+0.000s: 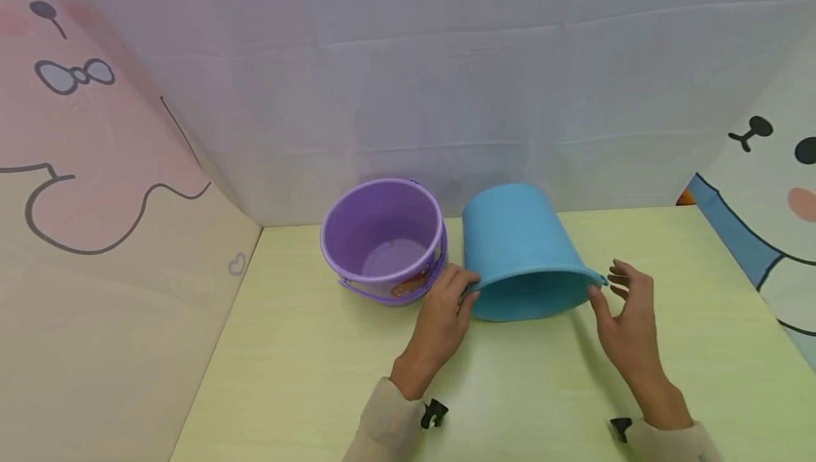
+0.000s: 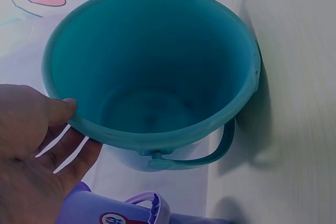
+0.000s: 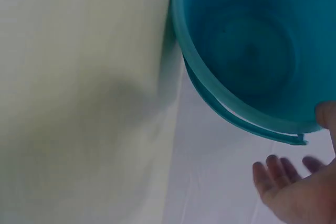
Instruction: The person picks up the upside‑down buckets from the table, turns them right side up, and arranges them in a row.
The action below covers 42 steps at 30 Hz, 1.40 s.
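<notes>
A blue bucket (image 1: 519, 232) lies tilted on its side, its mouth facing the person and its base toward the back wall. At the left of its rim, my left hand (image 1: 441, 317) grips the edge, thumb on the inner side and fingers behind, as the left wrist view also shows. On the opposite side my right hand (image 1: 630, 327) has its thumb at the rim, while its other fingers (image 3: 275, 174) are spread apart from the bucket, near the handle joint. The bucket's handle (image 2: 197, 162) hangs along the table side.
A purple bucket (image 1: 382, 210) stands upright just left of the blue one, its handle lowered at the front. Behind both rises a white cloth wall (image 1: 446, 93). Cartoon-printed panels (image 1: 95, 129) flank the pale yellow-green table (image 1: 287, 377).
</notes>
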{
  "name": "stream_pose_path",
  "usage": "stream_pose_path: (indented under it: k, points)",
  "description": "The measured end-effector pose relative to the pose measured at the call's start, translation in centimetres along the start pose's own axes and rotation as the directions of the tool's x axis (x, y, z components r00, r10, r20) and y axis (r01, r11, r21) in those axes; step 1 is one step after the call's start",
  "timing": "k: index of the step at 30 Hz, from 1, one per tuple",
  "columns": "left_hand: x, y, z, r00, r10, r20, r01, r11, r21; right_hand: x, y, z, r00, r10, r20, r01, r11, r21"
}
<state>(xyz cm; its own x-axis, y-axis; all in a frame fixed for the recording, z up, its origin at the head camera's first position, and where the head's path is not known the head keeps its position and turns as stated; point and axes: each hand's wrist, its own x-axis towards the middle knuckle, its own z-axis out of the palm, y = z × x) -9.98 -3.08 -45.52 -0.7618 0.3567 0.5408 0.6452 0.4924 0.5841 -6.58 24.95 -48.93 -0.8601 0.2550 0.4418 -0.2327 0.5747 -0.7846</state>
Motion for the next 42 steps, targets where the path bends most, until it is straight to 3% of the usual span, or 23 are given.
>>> stream_pose_path:
  k: [3,6,9,12,15,19,23,30,36,42]
  points:
    - [-0.1,-0.1,0.0,1.0,-0.001,-0.003,0.001,1.0,0.002,-0.6,0.2,0.4,0.986,0.167,0.008,-0.167,0.985,0.042]
    - [-0.1,-0.1,0.1,1.0,0.004,-0.013,-0.004,1.0,0.009,-0.8,0.4,0.8,0.955,0.295,0.033,-0.297,0.952,0.072]
    - [-0.1,-0.1,0.1,1.0,0.005,-0.019,-0.005,1.0,0.011,-1.0,0.7,1.0,0.924,0.376,0.076,-0.382,0.919,0.097]
    - [-0.1,-0.1,0.1,1.0,-0.004,-0.016,0.004,1.0,0.005,-1.2,0.9,1.1,0.904,0.407,0.128,-0.422,0.897,0.131]
    - [-0.2,-0.1,0.1,1.0,-0.015,-0.01,0.015,1.0,-0.008,-1.5,1.2,1.3,0.901,0.39,0.187,-0.422,0.889,0.18]
    - [-0.3,-0.1,0.2,1.0,-0.02,-0.014,0.02,1.0,-0.019,-1.9,1.5,1.7,0.924,0.301,0.236,-0.356,0.902,0.244]
    - [-0.4,-0.1,0.2,1.0,-0.024,-0.018,0.023,0.999,-0.029,-2.2,1.7,2.1,0.948,0.226,0.223,-0.284,0.917,0.279]
    - [-0.6,-0.3,0.4,0.999,-0.034,-0.014,0.034,0.998,-0.048,-2.4,1.9,2.2,0.965,0.166,0.203,-0.226,0.92,0.319]
    - [-0.6,-0.2,0.2,0.999,-0.047,-0.017,0.046,0.996,-0.076,-2.2,1.7,2.0,0.97,0.157,0.184,-0.207,0.932,0.299]
    - [-0.5,-0.1,0.2,0.998,-0.067,-0.013,0.065,0.993,-0.098,-1.9,1.5,1.7,0.964,0.192,0.186,-0.237,0.935,0.262]
